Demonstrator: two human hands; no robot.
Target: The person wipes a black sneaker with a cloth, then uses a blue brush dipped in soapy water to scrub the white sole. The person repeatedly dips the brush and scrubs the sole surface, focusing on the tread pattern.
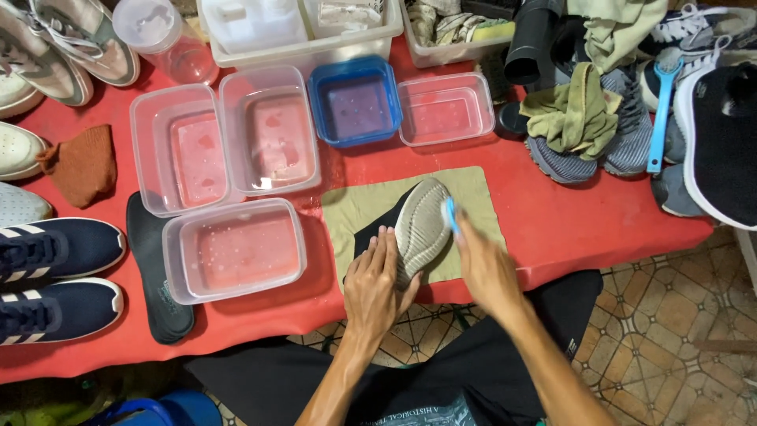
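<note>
A shoe [422,225] lies sole-up on an olive cloth [473,189] at the front edge of the red table [576,217]. Its pale grey sole faces me. My left hand [374,280] presses flat against the shoe's near left side and steadies it. My right hand [481,264] grips a blue brush [451,214] whose head rests against the sole's right edge; most of the brush is hidden in my fingers.
Clear plastic tubs [234,251] [268,130] [169,150] [445,108] and a blue tub [355,101] hold water left and behind the cloth. A black insole [154,276] lies left. Dark blue sneakers [55,276] sit far left; more shoes, rags and another blue brush [661,118] are piled right.
</note>
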